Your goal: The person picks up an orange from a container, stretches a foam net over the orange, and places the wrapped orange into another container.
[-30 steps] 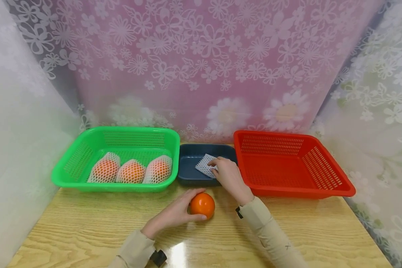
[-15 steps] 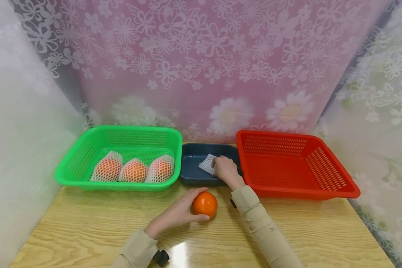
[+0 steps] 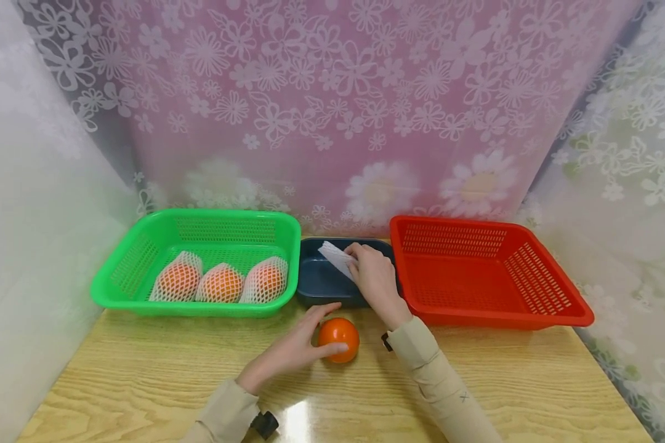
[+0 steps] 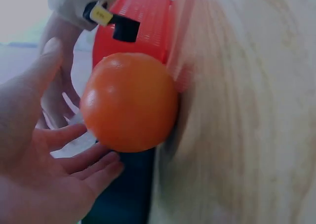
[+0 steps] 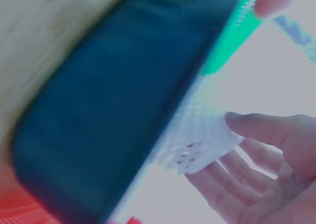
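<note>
In the head view, a smooth orange (image 3: 340,335) rests on the table in front of the dark blue tray (image 3: 322,295). My left hand (image 3: 290,352) is spread around the orange's left side, thumb in front and fingers behind. Seen from the left wrist, the thumb stands apart from the orange (image 4: 129,103), while the fingertips lie close beside it; contact is unclear. Above the tray, my right hand (image 3: 378,280) pinches a white foam fruit net (image 3: 337,257). The right wrist view shows the flattened foam net (image 5: 197,135) between thumb and fingers.
At the left, a green basket (image 3: 199,311) contains 3 oranges in white foam nets (image 3: 220,284). A red basket (image 3: 493,317) stands at the right of the tray. Both baskets and the tray sit on a wooden table (image 3: 161,363), with a floral curtain (image 3: 321,111) behind.
My right hand has picked the foam net up from the tray and tilted it upward. My left hand's fingers and thumb have shifted slightly, and the orange stays in place.
</note>
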A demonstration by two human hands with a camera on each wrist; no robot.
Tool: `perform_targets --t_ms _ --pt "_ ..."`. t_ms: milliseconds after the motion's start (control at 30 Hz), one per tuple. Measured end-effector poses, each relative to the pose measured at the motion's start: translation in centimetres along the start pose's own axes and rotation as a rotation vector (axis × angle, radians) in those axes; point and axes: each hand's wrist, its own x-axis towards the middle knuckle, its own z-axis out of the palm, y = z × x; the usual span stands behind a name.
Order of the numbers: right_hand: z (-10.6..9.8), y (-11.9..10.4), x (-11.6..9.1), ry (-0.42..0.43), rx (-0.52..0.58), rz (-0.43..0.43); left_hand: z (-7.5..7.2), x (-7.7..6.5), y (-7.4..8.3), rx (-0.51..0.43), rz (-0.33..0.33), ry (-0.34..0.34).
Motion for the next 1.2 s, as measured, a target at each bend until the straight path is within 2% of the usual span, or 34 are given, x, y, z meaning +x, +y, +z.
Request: perform_targets --t_ms 133,233,333,433,567,633,700,800,900,1067,1133,1200 --pt "-2.3 -1.1 -0.6 0.061 0.186 -0.012 -0.6 0.3 0.4 -0.099 0.072 0.146" --pt "-3.7 -1.8 -1.2 0.056 0.368 0.008 -1.1 0.5 1.0 -0.236 0.063 0.227" --pt "-4.6 -2.2 -1.9 0.038 0.543 0.021 -1.4 0.7 1.4 -0.443 -0.004 0.234" --pt "-4.8 -2.5 -2.8 0.028 0.668 0.015 -1.5 0.8 1.5 -0.672 -0.093 0.224" --pt "-4.4 -2.6 -4.1 0.048 0.753 -0.021 -1.7 0.7 1.6 -0.957 -0.234 0.29" --pt "-4.0 -2.6 -4.7 0.048 0.779 -0.035 -1.8 0.7 1.4 -1.081 -0.264 0.315" --pt "-3.8 -2.5 -5.3 0.037 0.8 -0.04 -2.0 0.6 1.3 -1.175 -0.256 0.315" --pt "-3.5 -2.5 -5.9 0.001 0.824 -0.029 -2.3 0.5 1.3 -1.248 -0.202 0.28" --pt "-3.5 -2.5 -6.4 -0.029 0.853 -0.022 -2.4 0.3 1.5 -1.314 -0.164 0.284" --pt "-3.8 -2.4 -6.9 -0.134 1.037 -0.081 -2.7 0.2 1.8 -1.416 -0.132 0.294" --pt "-3.9 -2.4 -6.9 -0.18 1.107 -0.095 -2.8 0.2 1.9 -1.472 -0.115 0.275" --pt "-3.8 -2.3 -7.0 -0.22 1.134 -0.071 -2.8 0.1 2.0 -1.525 -0.102 0.242"
